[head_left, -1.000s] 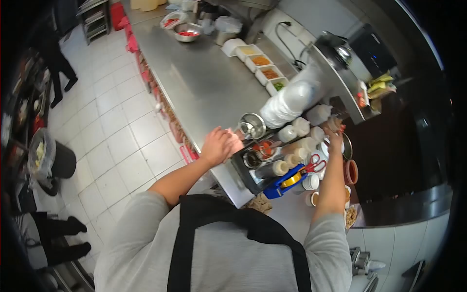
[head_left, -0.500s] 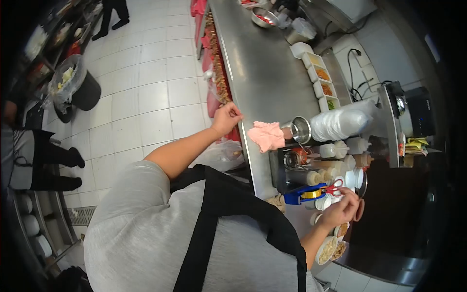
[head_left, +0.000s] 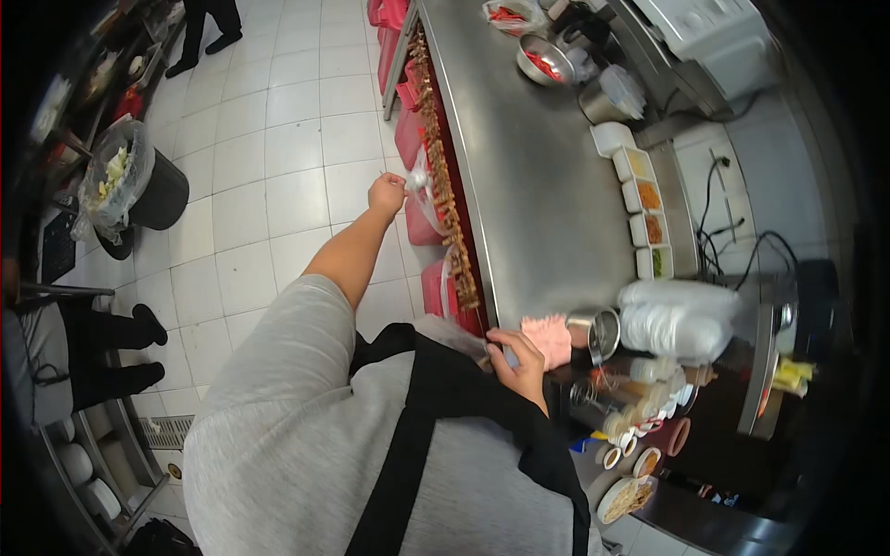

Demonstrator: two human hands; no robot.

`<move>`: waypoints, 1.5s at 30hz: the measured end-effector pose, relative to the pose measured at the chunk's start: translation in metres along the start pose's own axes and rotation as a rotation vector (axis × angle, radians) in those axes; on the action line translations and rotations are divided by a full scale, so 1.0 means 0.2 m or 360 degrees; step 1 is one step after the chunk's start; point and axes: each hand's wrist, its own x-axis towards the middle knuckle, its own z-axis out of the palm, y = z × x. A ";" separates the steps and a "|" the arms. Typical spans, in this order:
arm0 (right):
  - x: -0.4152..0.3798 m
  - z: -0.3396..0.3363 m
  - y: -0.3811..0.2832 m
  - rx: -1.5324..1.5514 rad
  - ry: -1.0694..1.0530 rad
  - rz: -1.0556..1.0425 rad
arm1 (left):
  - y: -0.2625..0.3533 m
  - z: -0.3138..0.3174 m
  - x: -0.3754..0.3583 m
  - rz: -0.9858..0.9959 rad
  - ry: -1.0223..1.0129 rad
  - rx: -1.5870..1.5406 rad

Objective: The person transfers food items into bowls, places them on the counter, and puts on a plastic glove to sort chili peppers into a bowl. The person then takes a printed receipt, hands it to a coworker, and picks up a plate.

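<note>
My left hand [head_left: 387, 196] is closed in a pinch out over the floor, left of the counter edge. What it pinches, if anything, is too small to make out. My right hand [head_left: 519, 361] is curled at the counter's near edge, with a small pale thing partly hidden under its fingers. Just beyond it lies a pink cloth [head_left: 547, 339], beside a metal cup [head_left: 604, 334]. Between my hands, a long row of browned pieces [head_left: 443, 176], like skewered meat, runs in a red tray along the counter's side. Clear plastic [head_left: 450, 334] hangs near my right hand.
On the steel counter [head_left: 519, 185] stand seasoning tubs [head_left: 648, 195], a metal bowl with red pieces [head_left: 545, 59] and stacked plastic containers [head_left: 677, 320]. Bottles [head_left: 640, 394] and bowls [head_left: 626, 500] are at the right. A lined bin [head_left: 159, 190] and two other people are to the left.
My left hand has moved left, away from the counter edge. My right hand has come from above the bottles and scissors to the counter's near edge. The view has shifted.
</note>
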 end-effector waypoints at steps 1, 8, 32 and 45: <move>0.11 0.05 0.03 -0.0068 0.0026 -0.0021 | 0.00 0.00 0.09 -0.0027 -0.0013 0.0004; 0.71 0.32 0.22 -0.0757 0.0103 -0.0047 | 0.09 0.13 0.58 -0.0273 -0.0391 -0.0164; 0.80 0.34 0.26 -0.1014 0.0012 0.0095 | -0.13 0.31 0.90 -0.0821 -0.1144 -0.1643; 0.78 0.26 0.22 -0.0814 0.0102 0.0009 | -0.55 -0.25 1.16 -0.0194 -0.0858 0.0029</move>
